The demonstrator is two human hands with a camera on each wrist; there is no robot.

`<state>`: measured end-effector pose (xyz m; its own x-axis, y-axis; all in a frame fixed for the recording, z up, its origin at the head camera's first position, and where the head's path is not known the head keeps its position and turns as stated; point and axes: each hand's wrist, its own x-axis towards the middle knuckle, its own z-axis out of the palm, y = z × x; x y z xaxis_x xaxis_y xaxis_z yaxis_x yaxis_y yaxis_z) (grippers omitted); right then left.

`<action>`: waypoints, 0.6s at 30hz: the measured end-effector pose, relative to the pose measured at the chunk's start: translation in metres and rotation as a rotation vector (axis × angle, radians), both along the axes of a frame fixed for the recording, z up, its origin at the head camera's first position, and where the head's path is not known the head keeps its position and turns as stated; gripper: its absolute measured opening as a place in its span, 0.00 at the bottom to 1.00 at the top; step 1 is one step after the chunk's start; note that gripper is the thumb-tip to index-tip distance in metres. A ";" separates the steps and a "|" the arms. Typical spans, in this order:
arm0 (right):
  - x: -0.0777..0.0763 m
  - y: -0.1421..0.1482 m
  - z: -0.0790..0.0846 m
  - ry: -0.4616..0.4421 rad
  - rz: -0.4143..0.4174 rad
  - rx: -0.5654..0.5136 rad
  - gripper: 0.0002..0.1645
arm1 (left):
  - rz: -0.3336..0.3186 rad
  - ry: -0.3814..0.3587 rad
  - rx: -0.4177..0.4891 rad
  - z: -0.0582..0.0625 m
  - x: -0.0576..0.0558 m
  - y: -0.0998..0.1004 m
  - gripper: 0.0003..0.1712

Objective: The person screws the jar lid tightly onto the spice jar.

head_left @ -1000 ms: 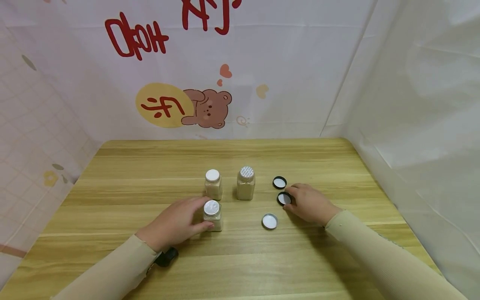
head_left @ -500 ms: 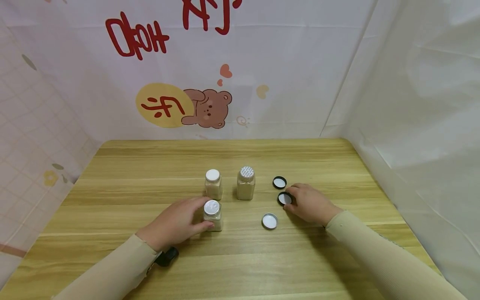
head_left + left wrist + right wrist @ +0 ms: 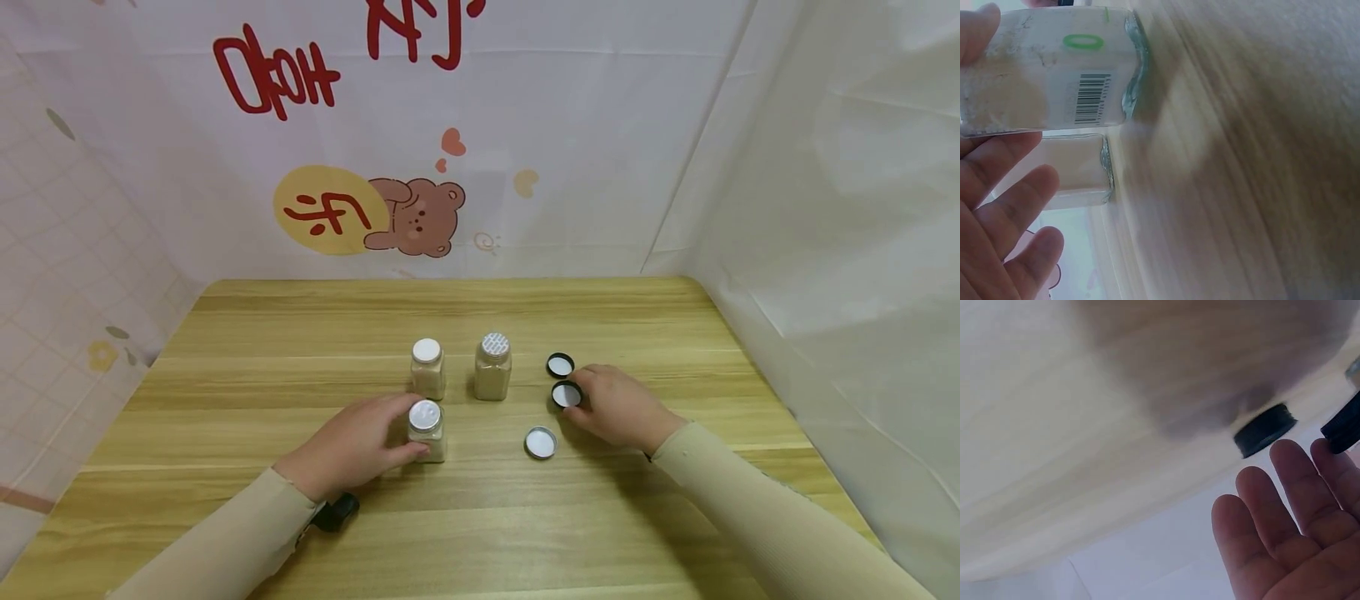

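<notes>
My left hand point(image 3: 348, 446) holds a small square glass jar point(image 3: 431, 450) of pale powder between thumb and forefinger. Its top is sealed by a silvery liner, and a barcode and green mark show in the left wrist view. The other left fingers stretch past the jar point(image 3: 1047, 72) without curling round it. Over on the right, my right hand point(image 3: 618, 408) pinches a black screw lid point(image 3: 567, 395), white inside face up, between thumb and forefinger. In the right wrist view this lid point(image 3: 1344, 425) meets the forefinger while the remaining fingers extend.
Behind the held jar stand a white-topped jar point(image 3: 428, 379) and a jar with a patterned seal point(image 3: 492, 379). A second black lid point(image 3: 560, 365) lies just beyond the pinched one. A silver-rimmed lid point(image 3: 541, 442) lies nearer, on the wooden table point(image 3: 487, 533).
The pinched black lid has shifted slightly left and away from me, with the right fingers moving along. My left hand and its jar stay where they were.
</notes>
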<state>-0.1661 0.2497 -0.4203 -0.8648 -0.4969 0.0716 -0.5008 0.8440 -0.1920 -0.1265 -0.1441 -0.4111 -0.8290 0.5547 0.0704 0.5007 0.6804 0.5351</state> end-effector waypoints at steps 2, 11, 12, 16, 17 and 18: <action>0.002 -0.003 0.004 0.005 0.000 -0.001 0.22 | 0.001 -0.006 0.003 0.001 0.000 0.000 0.26; 0.010 -0.016 0.019 0.004 0.005 -0.010 0.22 | 0.004 -0.009 0.005 -0.002 -0.001 0.000 0.26; 0.011 -0.017 0.020 0.006 0.004 -0.012 0.22 | 0.005 -0.010 0.006 -0.002 -0.001 0.000 0.26; 0.013 -0.022 0.023 0.007 0.005 -0.022 0.23 | 0.008 -0.024 0.014 -0.001 -0.001 0.000 0.26; 0.014 -0.024 0.024 0.010 0.003 -0.023 0.24 | 0.007 -0.026 0.015 -0.001 -0.001 0.000 0.26; 0.014 -0.025 0.025 0.010 0.003 -0.028 0.24 | 0.008 -0.029 0.015 -0.001 -0.001 0.000 0.26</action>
<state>-0.1521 0.2248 -0.3951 -0.8623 -0.4975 0.0947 -0.5058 0.8365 -0.2107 -0.1276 -0.1439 -0.4117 -0.8351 0.5473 0.0551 0.4798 0.6758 0.5596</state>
